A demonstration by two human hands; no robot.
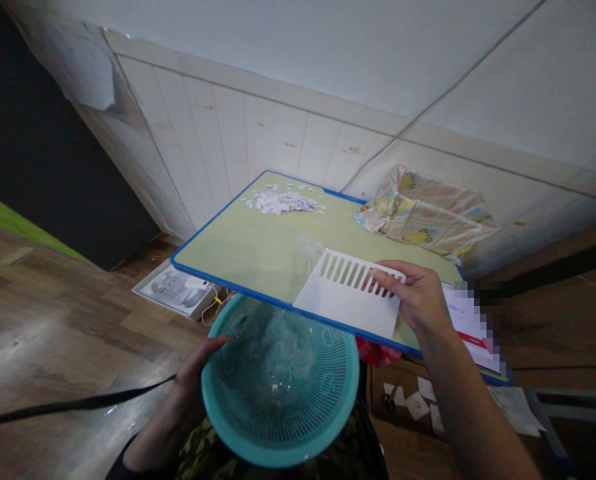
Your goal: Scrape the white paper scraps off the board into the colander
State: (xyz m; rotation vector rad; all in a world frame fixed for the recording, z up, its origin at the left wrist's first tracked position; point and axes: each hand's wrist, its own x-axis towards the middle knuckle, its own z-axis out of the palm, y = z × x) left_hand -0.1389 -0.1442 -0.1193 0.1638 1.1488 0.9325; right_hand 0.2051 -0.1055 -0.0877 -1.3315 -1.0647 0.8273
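My left hand (198, 367) grips the rim of a teal plastic colander (281, 455) at its left side. Inside the colander lies a heap of small clear pieces (283, 350), too blurred to name. It sits low in front of my body, under the near edge of the table (238, 257). In my right hand (413, 293) is a flat white slotted panel (351, 303), pinched at its slotted right end. The panel lies against the tabletop and reaches the blue front edge. A faint clear patch (313, 247) shows beside its left corner.
A pile of white paper scraps (283, 202) lies at the table's back left. A patterned cloth-lined basket (423, 210) stands at the back right. Partly blurred papers (471, 327) lie on the right end. An open box (175, 290) and small cards (418, 405) are below.
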